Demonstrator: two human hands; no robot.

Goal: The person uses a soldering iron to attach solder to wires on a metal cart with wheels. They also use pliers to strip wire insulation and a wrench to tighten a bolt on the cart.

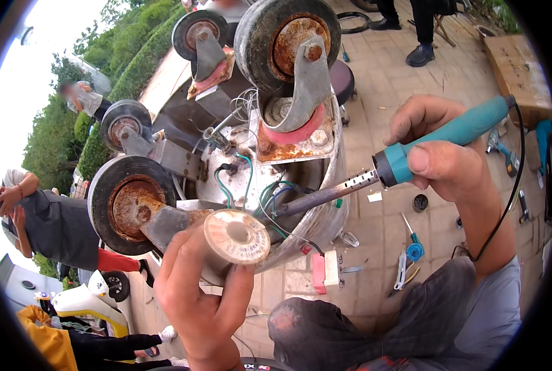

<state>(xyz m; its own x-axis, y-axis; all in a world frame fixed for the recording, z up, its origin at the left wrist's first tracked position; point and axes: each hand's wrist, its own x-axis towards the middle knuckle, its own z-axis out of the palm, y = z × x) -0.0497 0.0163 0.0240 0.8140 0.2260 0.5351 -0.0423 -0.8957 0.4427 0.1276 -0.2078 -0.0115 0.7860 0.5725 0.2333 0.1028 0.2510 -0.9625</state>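
My right hand [442,154] grips a teal soldering iron [452,137] by its handle. The iron's metal barrel points left and down, with its tip among the green and blue wires [274,201] inside an upturned machine [332,198]. In my left hand [205,297] is a round, pale spool of solder [237,236], held between fingers and thumb in front of the machine's near edge. The solder strand itself is too fine to follow surely against the wires. Rusty caster wheels [288,46] stick up from the machine's base around the wiring.
On the paving lie a screwdriver [412,229], a wire stripper [401,270], a small dark round cup [420,203] and a pink-and-white box-shaped part [326,272]. A cardboard box [520,74] stands at the far right. Several people stand around; a hedge [134,74] runs behind.
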